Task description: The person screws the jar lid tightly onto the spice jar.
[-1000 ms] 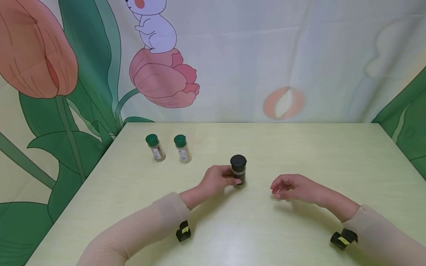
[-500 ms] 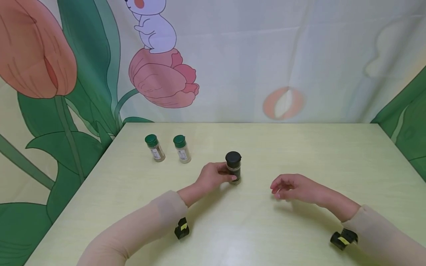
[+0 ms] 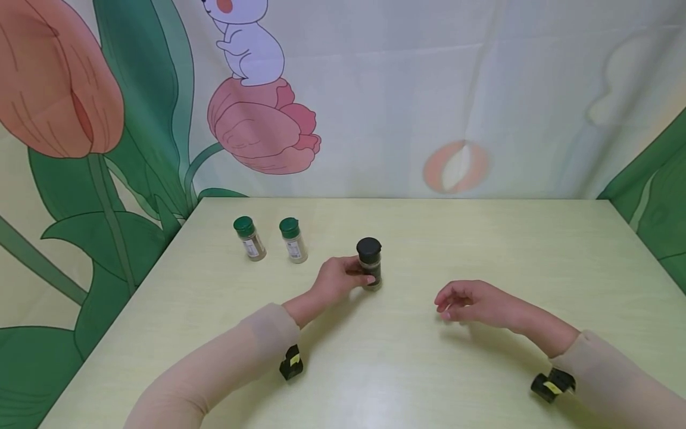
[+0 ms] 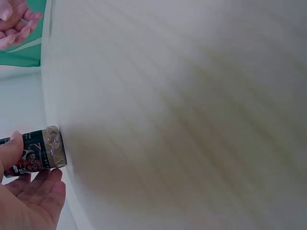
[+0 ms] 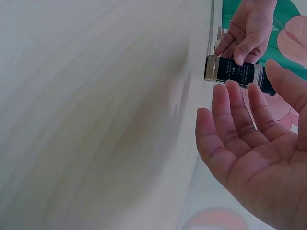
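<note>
A spice jar with a black cap and a dark label stands upright near the middle of the table. My left hand grips it from the left, thumb on the near side. In the left wrist view the clear base of the spice jar is close to the tabletop; whether it touches I cannot tell. My right hand hovers over the table to the right, palm inward and fingers loosely bent, holding nothing. The right wrist view shows its relaxed fingers apart from the jar.
Two green-capped spice jars, one with brown contents and one with pale contents, stand upright at the back left of the table. A printed curtain hangs behind the far edge.
My left hand has carried the black-capped spice jar a little to the left and away from me. The right hand and the green-capped jars have stayed put.
</note>
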The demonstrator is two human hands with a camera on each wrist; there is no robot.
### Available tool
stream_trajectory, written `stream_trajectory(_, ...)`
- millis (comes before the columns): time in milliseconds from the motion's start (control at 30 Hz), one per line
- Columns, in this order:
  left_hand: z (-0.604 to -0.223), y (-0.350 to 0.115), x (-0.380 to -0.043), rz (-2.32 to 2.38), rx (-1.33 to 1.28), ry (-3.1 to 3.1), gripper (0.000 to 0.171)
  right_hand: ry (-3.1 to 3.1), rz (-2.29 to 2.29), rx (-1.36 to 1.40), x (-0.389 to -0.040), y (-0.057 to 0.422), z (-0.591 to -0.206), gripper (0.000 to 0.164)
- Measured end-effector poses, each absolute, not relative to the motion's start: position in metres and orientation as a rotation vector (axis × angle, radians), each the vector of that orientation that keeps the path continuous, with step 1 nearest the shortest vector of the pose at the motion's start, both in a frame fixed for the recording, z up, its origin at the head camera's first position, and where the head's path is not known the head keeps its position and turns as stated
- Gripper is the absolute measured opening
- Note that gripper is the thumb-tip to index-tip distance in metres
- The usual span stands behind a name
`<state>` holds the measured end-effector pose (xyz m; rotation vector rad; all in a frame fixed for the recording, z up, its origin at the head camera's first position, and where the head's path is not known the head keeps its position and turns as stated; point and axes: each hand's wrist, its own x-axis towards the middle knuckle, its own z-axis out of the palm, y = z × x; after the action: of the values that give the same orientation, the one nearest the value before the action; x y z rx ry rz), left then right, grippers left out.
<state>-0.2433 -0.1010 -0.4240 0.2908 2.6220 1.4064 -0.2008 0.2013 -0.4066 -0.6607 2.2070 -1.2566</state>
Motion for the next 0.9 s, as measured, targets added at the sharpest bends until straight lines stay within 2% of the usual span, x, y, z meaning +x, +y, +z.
stream_trajectory(900, -0.424, -0.105, -0.269, 1.366, 0.212, 2.676, 0.045, 2.198, -1.256, -0.646, -0.199, 0.203, -0.405, 0.030)
